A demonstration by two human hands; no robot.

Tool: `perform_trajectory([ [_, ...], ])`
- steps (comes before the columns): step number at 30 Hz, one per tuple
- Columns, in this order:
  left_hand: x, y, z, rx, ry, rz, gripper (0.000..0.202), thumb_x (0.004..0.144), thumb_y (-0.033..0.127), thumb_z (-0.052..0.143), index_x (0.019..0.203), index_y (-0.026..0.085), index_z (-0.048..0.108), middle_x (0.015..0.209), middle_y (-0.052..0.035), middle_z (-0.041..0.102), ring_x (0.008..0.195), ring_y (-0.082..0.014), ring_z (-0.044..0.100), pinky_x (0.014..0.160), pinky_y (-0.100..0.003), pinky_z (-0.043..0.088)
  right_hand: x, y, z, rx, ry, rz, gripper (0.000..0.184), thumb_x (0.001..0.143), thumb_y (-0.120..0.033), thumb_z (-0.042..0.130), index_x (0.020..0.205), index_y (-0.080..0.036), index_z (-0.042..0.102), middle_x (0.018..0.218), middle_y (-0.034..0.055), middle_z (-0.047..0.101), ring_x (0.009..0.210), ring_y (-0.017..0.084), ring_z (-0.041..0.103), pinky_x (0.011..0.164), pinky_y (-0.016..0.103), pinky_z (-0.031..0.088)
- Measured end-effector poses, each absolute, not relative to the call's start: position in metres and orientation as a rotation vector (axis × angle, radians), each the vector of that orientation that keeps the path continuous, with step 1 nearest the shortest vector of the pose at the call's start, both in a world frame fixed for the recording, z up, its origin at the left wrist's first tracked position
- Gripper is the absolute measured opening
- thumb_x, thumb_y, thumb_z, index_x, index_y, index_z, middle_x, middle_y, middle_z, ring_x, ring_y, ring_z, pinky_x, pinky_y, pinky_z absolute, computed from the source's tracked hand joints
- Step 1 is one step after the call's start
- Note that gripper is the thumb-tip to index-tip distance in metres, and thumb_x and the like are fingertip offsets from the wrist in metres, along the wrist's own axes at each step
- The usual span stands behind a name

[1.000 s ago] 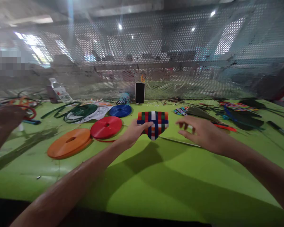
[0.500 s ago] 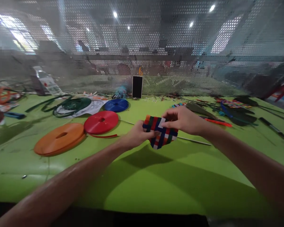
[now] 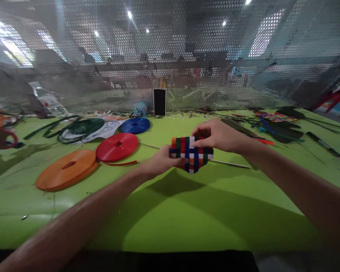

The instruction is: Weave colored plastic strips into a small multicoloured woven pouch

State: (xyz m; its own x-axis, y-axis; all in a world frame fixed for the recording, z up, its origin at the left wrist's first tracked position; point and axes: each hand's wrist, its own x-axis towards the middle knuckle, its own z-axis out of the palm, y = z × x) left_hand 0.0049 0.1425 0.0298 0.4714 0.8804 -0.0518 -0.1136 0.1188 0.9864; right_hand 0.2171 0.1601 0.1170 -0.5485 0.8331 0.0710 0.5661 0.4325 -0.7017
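Observation:
A small woven piece of flat strips point(image 3: 197, 155), in blue, red, white, green and orange, is held above the green table. My left hand point(image 3: 161, 161) grips its left side, thumb across the front and fingers behind. At its upper edge my right hand point(image 3: 214, 138) pinches a white strip end between thumb and fingers. Both hands are closed; the fingers behind the weave are hidden. Left of the hands lie a red strip coil point(image 3: 117, 147), an orange strip coil point(image 3: 68, 170) and a blue strip coil point(image 3: 135, 125).
A dark green strip coil point(image 3: 87, 126) lies at the back left, near a plastic bottle point(image 3: 49, 100). A dark phone-like slab point(image 3: 159, 102) leans on the perforated metal screen point(image 3: 170, 64). Loose strips and a black pen point(image 3: 324, 144) lie right. A person's hand point(image 3: 0, 138) shows far left.
The woven piece has turned so its rows sit more level. My right hand stays on its upper edge. The whole view has shifted slightly.

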Motion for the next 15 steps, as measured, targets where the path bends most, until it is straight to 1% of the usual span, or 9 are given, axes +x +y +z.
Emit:
perform_trajectory([
  [3, 0.003, 0.149, 0.022, 1.158, 0.785, 0.936, 0.034, 0.07, 0.016, 0.089, 0.101, 0.01, 0.076, 0.102, -0.0153, 0.079, 0.086, -0.0241, 0.076, 0.084, -0.037, 0.062, 0.227, 0.172, 0.117, -1.155, -2.224, 0.793, 0.029, 0.082, -0.04, 0.072, 0.103, -0.02, 0.069, 0.099, 0.0067, 0.076, 0.086, 0.022, 0.068, 0.076, 0.035, 0.056],
  [5, 0.003, 0.155, 0.02, 1.054, 0.801, 1.066, 0.031, 0.072, 0.014, 0.087, 0.101, 0.01, 0.075, 0.104, -0.015, 0.079, 0.087, -0.0235, 0.076, 0.087, -0.038, 0.063, 0.239, 0.182, 0.114, -1.19, -2.157, 0.686, 0.029, 0.091, -0.044, 0.063, 0.11, -0.021, 0.064, 0.104, 0.0083, 0.074, 0.089, 0.021, 0.067, 0.08, 0.036, 0.056],
  [7, 0.002, 0.16, 0.023, 0.935, 0.82, 1.209, 0.03, 0.075, 0.01, 0.084, 0.103, 0.011, 0.074, 0.103, -0.0129, 0.079, 0.088, -0.022, 0.075, 0.089, -0.037, 0.062, 0.251, 0.191, 0.107, -1.272, -2.072, 0.599, 0.027, 0.097, -0.039, 0.051, 0.114, -0.019, 0.057, 0.101, 0.0115, 0.071, 0.083, 0.02, 0.067, 0.075, 0.036, 0.057],
  [8, 0.001, 0.162, 0.025, 0.885, 0.826, 1.271, 0.032, 0.076, 0.007, 0.082, 0.106, 0.012, 0.072, 0.102, -0.0115, 0.079, 0.089, -0.0214, 0.075, 0.091, -0.037, 0.062, 0.256, 0.193, 0.1, -1.318, -2.056, 0.572, 0.026, 0.098, -0.035, 0.047, 0.116, -0.018, 0.056, 0.101, 0.0132, 0.071, 0.082, 0.02, 0.067, 0.074, 0.037, 0.057],
  [9, 0.001, 0.164, 0.028, 0.841, 0.827, 1.323, 0.035, 0.077, 0.005, 0.081, 0.109, 0.014, 0.071, 0.101, -0.0101, 0.078, 0.09, -0.021, 0.075, 0.092, -0.037, 0.062, 0.258, 0.192, 0.093, -1.359, -2.072, 0.562, 0.024, 0.098, -0.032, 0.047, 0.113, -0.017, 0.057, 0.098, 0.0138, 0.071, 0.08, 0.021, 0.067, 0.073, 0.037, 0.057],
  [11, 0.0, 0.165, 0.034, 0.788, 0.823, 1.379, 0.044, 0.078, 0.002, 0.078, 0.118, 0.017, 0.067, 0.101, -0.0077, 0.078, 0.095, -0.021, 0.074, 0.096, -0.038, 0.06, 0.256, 0.186, 0.074, -1.412, -2.184, 0.554, 0.018, 0.091, -0.031, 0.058, 0.101, -0.017, 0.063, 0.092, 0.0131, 0.072, 0.078, 0.023, 0.067, 0.073, 0.039, 0.056],
  [12, 0.0, 0.165, 0.036, 0.776, 0.819, 1.391, 0.048, 0.078, 0.001, 0.077, 0.12, 0.018, 0.065, 0.102, -0.0066, 0.077, 0.097, -0.0209, 0.074, 0.097, -0.038, 0.06, 0.251, 0.181, 0.064, -1.419, -2.256, 0.538, 0.017, 0.088, -0.032, 0.062, 0.096, -0.018, 0.066, 0.093, 0.0124, 0.072, 0.08, 0.023, 0.067, 0.077, 0.04, 0.055],
  [13, 0.0, 0.165, 0.037, 0.77, 0.811, 1.394, 0.05, 0.077, 0.0, 0.077, 0.122, 0.02, 0.064, 0.102, -0.0054, 0.077, 0.098, -0.0206, 0.074, 0.098, -0.039, 0.059, 0.244, 0.175, 0.054, -1.415, -2.323, 0.509, 0.016, 0.088, -0.034, 0.063, 0.092, -0.019, 0.067, 0.095, 0.0119, 0.072, 0.082, 0.024, 0.067, 0.079, 0.041, 0.054],
  [15, 0.0, 0.165, 0.038, 0.766, 0.785, 1.399, 0.05, 0.076, 0.0, 0.076, 0.12, 0.02, 0.064, 0.1, -0.0036, 0.077, 0.098, -0.0198, 0.074, 0.099, -0.039, 0.058, 0.227, 0.166, 0.038, -1.426, -2.416, 0.402, 0.01, 0.083, -0.03, 0.066, 0.083, -0.02, 0.066, 0.095, 0.0127, 0.071, 0.085, 0.026, 0.065, 0.08, 0.042, 0.051],
])
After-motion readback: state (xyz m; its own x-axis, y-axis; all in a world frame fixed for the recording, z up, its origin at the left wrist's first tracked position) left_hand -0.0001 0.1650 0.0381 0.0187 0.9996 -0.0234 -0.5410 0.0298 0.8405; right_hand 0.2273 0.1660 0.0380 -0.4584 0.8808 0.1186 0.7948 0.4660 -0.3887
